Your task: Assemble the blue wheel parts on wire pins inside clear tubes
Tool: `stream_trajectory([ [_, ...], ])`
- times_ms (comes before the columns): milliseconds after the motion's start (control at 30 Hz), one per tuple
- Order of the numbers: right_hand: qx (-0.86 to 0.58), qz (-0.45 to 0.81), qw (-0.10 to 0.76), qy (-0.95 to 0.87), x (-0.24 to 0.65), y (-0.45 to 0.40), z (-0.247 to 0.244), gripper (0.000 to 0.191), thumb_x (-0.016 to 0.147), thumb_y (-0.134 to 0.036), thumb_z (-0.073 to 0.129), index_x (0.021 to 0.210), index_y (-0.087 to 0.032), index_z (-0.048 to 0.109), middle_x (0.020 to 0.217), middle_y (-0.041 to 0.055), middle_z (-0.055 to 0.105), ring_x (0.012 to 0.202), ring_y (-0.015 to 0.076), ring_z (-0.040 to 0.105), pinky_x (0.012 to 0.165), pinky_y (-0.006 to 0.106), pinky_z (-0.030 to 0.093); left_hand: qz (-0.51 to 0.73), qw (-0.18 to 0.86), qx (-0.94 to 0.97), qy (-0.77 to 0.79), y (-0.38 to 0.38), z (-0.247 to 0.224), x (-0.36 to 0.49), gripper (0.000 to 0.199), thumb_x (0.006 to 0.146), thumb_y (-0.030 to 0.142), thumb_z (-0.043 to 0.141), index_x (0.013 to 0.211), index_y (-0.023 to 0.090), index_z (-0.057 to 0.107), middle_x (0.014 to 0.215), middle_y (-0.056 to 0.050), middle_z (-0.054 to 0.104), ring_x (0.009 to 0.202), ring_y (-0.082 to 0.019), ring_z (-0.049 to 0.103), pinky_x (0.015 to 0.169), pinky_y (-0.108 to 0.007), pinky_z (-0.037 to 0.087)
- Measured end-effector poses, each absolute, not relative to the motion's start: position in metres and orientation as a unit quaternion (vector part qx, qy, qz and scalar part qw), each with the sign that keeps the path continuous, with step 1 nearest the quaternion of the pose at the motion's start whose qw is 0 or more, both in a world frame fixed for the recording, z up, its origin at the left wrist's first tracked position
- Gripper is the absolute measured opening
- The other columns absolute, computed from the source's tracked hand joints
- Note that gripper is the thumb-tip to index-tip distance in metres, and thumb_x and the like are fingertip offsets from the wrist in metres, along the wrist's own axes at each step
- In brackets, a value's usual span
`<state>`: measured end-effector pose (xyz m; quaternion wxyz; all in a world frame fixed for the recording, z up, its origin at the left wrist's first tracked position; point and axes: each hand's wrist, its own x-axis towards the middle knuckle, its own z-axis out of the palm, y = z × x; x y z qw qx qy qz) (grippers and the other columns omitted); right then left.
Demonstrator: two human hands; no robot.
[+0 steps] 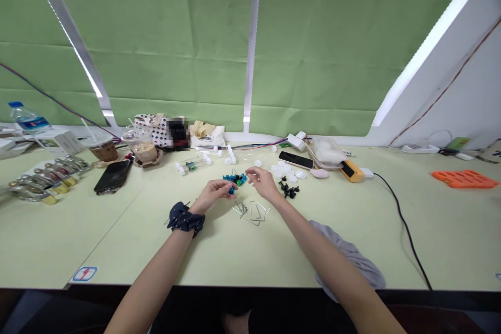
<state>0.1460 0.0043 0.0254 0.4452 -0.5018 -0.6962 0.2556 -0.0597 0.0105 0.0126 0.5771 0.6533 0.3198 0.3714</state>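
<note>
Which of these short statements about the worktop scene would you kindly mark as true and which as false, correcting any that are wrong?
1. A small blue part is at the fingertips of the left hand. True.
2. The dark scrunchie is worn on the right arm. False: it is on the left arm.
3. The black parts lie to the right of the right hand. True.
4. The orange piece lies to the left of both hands. False: it lies far to their right.
5. The bent metal rods are nearer the person than the white caps. True.
</note>
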Motion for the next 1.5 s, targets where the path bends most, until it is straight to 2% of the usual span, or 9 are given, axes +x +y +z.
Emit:
stream_trajectory([
  [100, -0.47, 0.262, 0.289, -0.792, 0.162, 0.001, 0.024, 0.014, 0.071, -0.011, 0.058, 0.078, -0.018, 0.067, 0.078, 0.0027, 0.062, 0.069, 0.0138, 0.057, 0.067, 0.027, 0.044, 0.393, 0.582, 0.628, 0.334, 0.012, 0.012, -0.06, 0.039, 0.074, 0.048, 0.059, 0.091, 0.013, 0.065, 0.098, -0.011, 0.066, 0.077, -0.02, 0.066, 0.075, -0.033, 0.051],
  [167, -0.427, 0.266, 0.186, -0.844, 0.169, -0.003, 0.021, 0.015, 0.065, -0.007, 0.064, 0.074, -0.018, 0.068, 0.081, 0.0035, 0.059, 0.078, 0.0157, 0.055, 0.072, 0.027, 0.042, 0.41, 0.588, 0.606, 0.344, 0.014, 0.01, -0.06, 0.041, 0.073, 0.049, 0.059, 0.091, 0.013, 0.065, 0.097, -0.011, 0.066, 0.079, -0.021, 0.066, 0.078, -0.035, 0.051],
  [233, -0.408, 0.256, 0.127, -0.867, 0.172, -0.004, 0.016, 0.019, 0.062, -0.008, 0.069, 0.076, -0.02, 0.069, 0.086, 0.0044, 0.056, 0.087, 0.018, 0.052, 0.077, 0.029, 0.039, 0.424, 0.593, 0.588, 0.351, 0.015, 0.009, -0.061, 0.041, 0.073, 0.049, 0.059, 0.091, 0.013, 0.065, 0.1, -0.011, 0.065, 0.08, -0.021, 0.066, 0.08, -0.037, 0.051],
  [300, -0.403, 0.242, 0.104, -0.876, 0.173, -0.003, 0.01, 0.02, 0.062, -0.01, 0.071, 0.078, -0.021, 0.069, 0.089, 0.0045, 0.053, 0.094, 0.0198, 0.049, 0.081, 0.031, 0.037, 0.43, 0.597, 0.577, 0.354, 0.016, 0.008, -0.062, 0.041, 0.072, 0.049, 0.06, 0.092, 0.013, 0.064, 0.104, -0.011, 0.064, 0.082, -0.022, 0.066, 0.081, -0.037, 0.051],
  [500, -0.379, 0.234, 0.1, -0.89, 0.173, 0.003, 0.0, 0.009, 0.069, -0.016, 0.069, 0.076, -0.021, 0.065, 0.09, 0.003, 0.051, 0.099, 0.0194, 0.043, 0.087, 0.034, 0.029, 0.428, 0.609, 0.564, 0.356, 0.019, 0.006, -0.065, 0.04, 0.073, 0.046, 0.061, 0.095, 0.012, 0.062, 0.108, -0.012, 0.062, 0.084, -0.023, 0.066, 0.082, -0.038, 0.051],
  [700, -0.4, 0.239, 0.1, -0.879, 0.171, 0.001, 0.001, 0.007, 0.073, -0.011, 0.062, 0.074, -0.018, 0.06, 0.088, 0.003, 0.054, 0.096, 0.0186, 0.043, 0.083, 0.032, 0.032, 0.433, 0.611, 0.562, 0.352, 0.019, 0.007, -0.066, 0.04, 0.072, 0.045, 0.062, 0.095, 0.013, 0.063, 0.107, -0.012, 0.063, 0.085, -0.023, 0.066, 0.084, -0.039, 0.05],
  [933, -0.423, 0.271, 0.184, -0.845, 0.175, -0.007, 0.008, 0.016, 0.077, -0.007, 0.051, 0.082, -0.016, 0.064, 0.081, 0.0039, 0.058, 0.071, 0.0131, 0.052, 0.067, 0.024, 0.04, 0.44, 0.609, 0.56, 0.351, 0.02, 0.006, -0.066, 0.043, 0.07, 0.044, 0.065, 0.1, 0.013, 0.063, 0.109, -0.013, 0.063, 0.087, -0.023, 0.065, 0.086, -0.042, 0.049],
  [1200, -0.397, 0.24, 0.158, -0.872, 0.171, -0.016, -0.001, 0.022, 0.078, -0.008, 0.051, 0.091, -0.018, 0.068, 0.087, 0.0069, 0.059, 0.079, 0.0159, 0.055, 0.074, 0.026, 0.041, 0.432, 0.608, 0.568, 0.349, 0.02, 0.005, -0.066, 0.044, 0.07, 0.044, 0.065, 0.102, 0.013, 0.062, 0.113, -0.013, 0.061, 0.088, -0.024, 0.065, 0.088, -0.043, 0.048],
  [1500, -0.402, 0.242, 0.146, -0.871, 0.168, -0.018, -0.001, 0.026, 0.078, -0.007, 0.052, 0.094, -0.02, 0.068, 0.087, 0.0059, 0.059, 0.078, 0.0152, 0.055, 0.073, 0.025, 0.041, 0.427, 0.613, 0.568, 0.345, 0.02, 0.007, -0.067, 0.042, 0.07, 0.042, 0.066, 0.102, 0.014, 0.062, 0.111, -0.012, 0.063, 0.09, -0.024, 0.065, 0.088, -0.041, 0.048],
])
